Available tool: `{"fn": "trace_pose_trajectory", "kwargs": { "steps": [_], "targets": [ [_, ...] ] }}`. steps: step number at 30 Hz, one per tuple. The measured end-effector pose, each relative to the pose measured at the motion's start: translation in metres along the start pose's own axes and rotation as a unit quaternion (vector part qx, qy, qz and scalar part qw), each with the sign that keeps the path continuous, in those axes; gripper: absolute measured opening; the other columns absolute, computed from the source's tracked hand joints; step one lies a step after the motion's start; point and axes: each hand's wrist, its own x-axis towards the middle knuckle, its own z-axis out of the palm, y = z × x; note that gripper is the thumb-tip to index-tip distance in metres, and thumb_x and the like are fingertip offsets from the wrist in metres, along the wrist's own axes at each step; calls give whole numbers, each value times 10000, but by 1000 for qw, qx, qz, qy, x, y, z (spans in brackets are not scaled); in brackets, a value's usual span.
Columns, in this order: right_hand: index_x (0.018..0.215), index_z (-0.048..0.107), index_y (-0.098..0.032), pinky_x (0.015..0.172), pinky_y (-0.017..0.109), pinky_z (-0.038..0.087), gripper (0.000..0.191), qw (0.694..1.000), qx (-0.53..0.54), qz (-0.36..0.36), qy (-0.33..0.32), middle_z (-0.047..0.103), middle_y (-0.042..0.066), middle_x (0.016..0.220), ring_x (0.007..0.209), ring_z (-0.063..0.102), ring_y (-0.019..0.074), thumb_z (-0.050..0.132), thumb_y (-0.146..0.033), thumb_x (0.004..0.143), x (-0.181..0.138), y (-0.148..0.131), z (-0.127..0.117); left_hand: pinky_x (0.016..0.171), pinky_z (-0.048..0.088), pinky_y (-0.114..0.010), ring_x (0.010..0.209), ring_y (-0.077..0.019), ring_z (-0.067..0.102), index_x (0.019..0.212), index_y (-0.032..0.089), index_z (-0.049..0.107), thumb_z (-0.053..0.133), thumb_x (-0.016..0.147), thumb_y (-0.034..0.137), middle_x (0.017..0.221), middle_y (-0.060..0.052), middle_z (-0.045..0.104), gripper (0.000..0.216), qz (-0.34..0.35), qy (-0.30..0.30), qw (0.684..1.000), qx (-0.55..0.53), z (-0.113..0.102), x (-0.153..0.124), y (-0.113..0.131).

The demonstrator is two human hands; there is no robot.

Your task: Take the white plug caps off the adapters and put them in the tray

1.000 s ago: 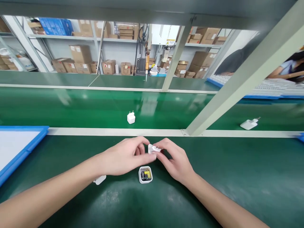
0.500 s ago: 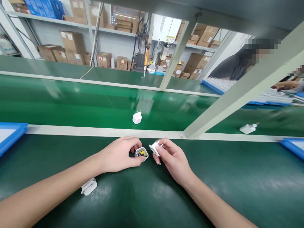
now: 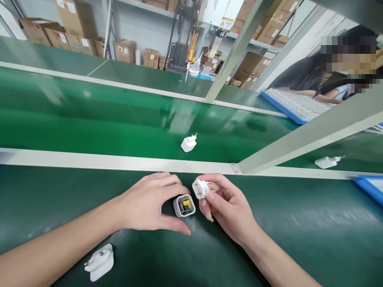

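A white charger housing (image 3: 176, 207), open at one end with yellow and dark parts inside, is on the green bench between the thumb and fingers of my left hand (image 3: 152, 201). The thumb is spread away from it; whether the upper fingers touch it I cannot tell. My right hand (image 3: 229, 203) pinches a white plug cover (image 3: 201, 188) between thumb and fingers, close to the housing's upper right. The cover's hollow side faces left, its pins toward my palm. Another white plug cover (image 3: 100, 263) with metal pins rests below my left forearm.
Beyond the pale rail (image 3: 119, 160) runs a green belt (image 3: 89, 127) bearing white chargers (image 3: 188, 143). A slanted metal post (image 3: 287, 145) rises at right, near a blue-edged tray (image 3: 371, 187). Farther back are a machine (image 3: 179, 52), cartons, and a person beside another tray.
My left thumb has come off the housing and spread apart. The cover in my right hand has turned, showing its hollow side. Chargers on the belt have shifted right; the view has tilted.
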Motion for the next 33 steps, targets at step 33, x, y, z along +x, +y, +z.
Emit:
{"fn": "trace_pose_trajectory", "kwargs": {
  "steps": [33],
  "targets": [
    [966, 592, -194, 610, 293, 353, 92, 793, -559, -208, -119, 578, 31, 789, 688, 462, 157, 537, -179, 1037, -13, -20, 26, 705, 319, -328, 676, -129, 487, 679, 195, 574, 701, 786, 337, 657, 49, 507, 218, 24, 6, 1000, -9, 11, 1, -1]
  ]
}}
